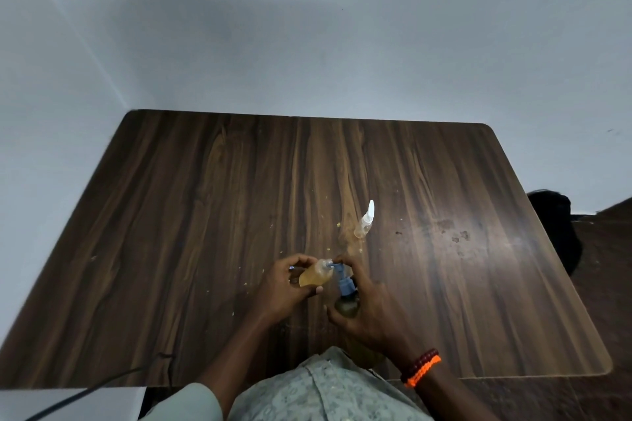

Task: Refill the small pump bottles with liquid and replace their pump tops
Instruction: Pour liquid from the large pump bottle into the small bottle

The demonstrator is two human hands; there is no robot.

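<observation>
My left hand (287,284) holds a small clear bottle (316,277) of amber liquid, tilted with its open neck pointing right. My right hand (362,304) grips a larger dark bottle (347,306) with a blue pump top (343,280); the pump's nozzle meets the small bottle's mouth. Both are held just above the near middle of the wooden table (205,215). Farther back stands a second small clear bottle (364,224) with a white pump top on it and a little amber liquid inside.
Small yellowish crumbs and wet marks (455,236) dot the table. A dark object (554,222) sits beyond the table's right edge. A white box with a black cable (78,398) lies at the lower left. A pale wall backs the table.
</observation>
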